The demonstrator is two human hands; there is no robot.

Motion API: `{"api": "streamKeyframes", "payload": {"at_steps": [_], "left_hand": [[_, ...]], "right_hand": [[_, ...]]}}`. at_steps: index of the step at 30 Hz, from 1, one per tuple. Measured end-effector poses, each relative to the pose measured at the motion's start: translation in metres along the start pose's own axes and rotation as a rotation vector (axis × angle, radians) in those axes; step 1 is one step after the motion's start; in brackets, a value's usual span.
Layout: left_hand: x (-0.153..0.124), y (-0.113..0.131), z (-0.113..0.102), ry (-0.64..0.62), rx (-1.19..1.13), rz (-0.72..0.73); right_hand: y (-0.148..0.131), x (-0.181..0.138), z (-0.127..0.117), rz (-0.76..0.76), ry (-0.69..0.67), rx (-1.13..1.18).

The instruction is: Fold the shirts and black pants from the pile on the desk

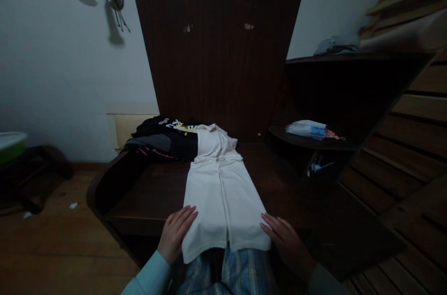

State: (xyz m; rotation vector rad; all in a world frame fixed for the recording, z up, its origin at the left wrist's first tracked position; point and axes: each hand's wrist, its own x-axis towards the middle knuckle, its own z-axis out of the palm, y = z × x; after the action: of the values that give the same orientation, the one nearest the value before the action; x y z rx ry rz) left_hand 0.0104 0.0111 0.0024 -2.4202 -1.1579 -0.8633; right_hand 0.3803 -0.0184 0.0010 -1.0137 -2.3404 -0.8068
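Note:
A white garment (220, 195) that looks like shorts or trousers lies flat and lengthwise on a dark wooden surface (153, 192), its near hem hanging over the front edge. My left hand (175, 232) lies flat with fingers stretched out, resting against the garment's left edge near the hem. My right hand (286, 239) lies flat too, fingers out, touching the right edge. Neither hand holds anything. The garment's far end is bunched up.
A pile of black clothes with white and yellow print (164, 139) sits at the back left. A dark headboard panel (216, 43) rises behind. A corner shelf (310, 142) on the right carries a white and blue packet (306, 128). Wooden floor lies to the left.

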Motion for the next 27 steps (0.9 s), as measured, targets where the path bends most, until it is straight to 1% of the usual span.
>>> {"api": "streamKeyframes", "payload": {"at_steps": [3, 7, 10, 12, 15, 18, 21, 24, 27], "left_hand": [[0.001, 0.001, -0.001, 0.009, -0.025, -0.011], [0.001, 0.002, -0.001, 0.003, -0.059, -0.055], [0.001, 0.001, -0.003, -0.037, -0.078, -0.062], [0.001, 0.001, -0.006, -0.072, -0.092, -0.043], [0.002, 0.002, -0.010, -0.108, -0.104, -0.058], [0.003, 0.003, -0.011, -0.104, -0.104, -0.091], [0.002, 0.001, -0.009, -0.088, -0.107, -0.063], [0.000, -0.002, -0.007, -0.098, -0.108, -0.027], [-0.001, 0.001, -0.008, -0.094, -0.102, -0.022]], "right_hand": [[0.005, -0.003, 0.000, 0.019, 0.030, 0.015], [-0.005, 0.008, 0.002, 0.050, 0.080, 0.015], [-0.015, 0.020, 0.002, -0.013, 0.094, 0.058], [-0.016, 0.024, 0.002, -0.056, 0.074, 0.078], [-0.012, 0.018, 0.003, -0.056, 0.017, 0.065], [-0.005, 0.007, 0.003, -0.021, 0.001, 0.052], [-0.004, 0.000, 0.003, -0.015, 0.010, 0.078], [-0.007, -0.001, 0.005, -0.004, 0.012, 0.091], [-0.010, 0.001, 0.009, 0.035, 0.074, 0.104]]}}
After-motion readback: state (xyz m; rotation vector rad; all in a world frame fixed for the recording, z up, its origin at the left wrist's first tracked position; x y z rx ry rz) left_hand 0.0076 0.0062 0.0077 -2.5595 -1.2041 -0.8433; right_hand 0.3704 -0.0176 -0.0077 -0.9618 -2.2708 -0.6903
